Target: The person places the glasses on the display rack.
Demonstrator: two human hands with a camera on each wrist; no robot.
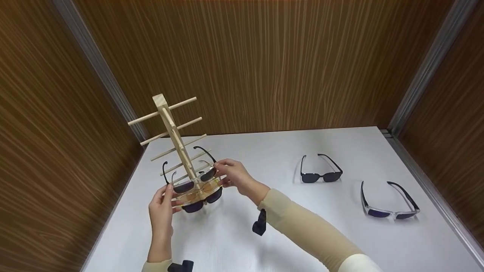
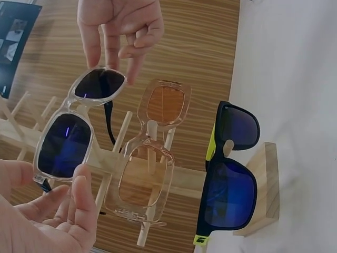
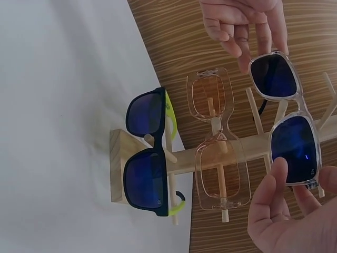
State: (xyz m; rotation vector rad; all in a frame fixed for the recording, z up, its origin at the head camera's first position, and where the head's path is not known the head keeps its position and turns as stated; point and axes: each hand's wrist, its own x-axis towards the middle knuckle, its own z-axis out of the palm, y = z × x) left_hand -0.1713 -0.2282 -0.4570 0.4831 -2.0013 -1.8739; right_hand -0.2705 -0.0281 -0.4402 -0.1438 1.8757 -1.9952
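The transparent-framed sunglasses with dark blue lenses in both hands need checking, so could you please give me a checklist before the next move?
1. Left hand pinches one end of the transparent-framed sunglasses: ok.
2. Right hand pinches the other end: ok.
3. Both black temple arms unfolded: ok.
4. Bare pegs higher on the pale wooden rack: ok.
5. Square peach-tinted glasses and black-framed, blue-lensed sunglasses on the rack below: ok.
6. Pegs bearing the held pair's weight: cannot tell.
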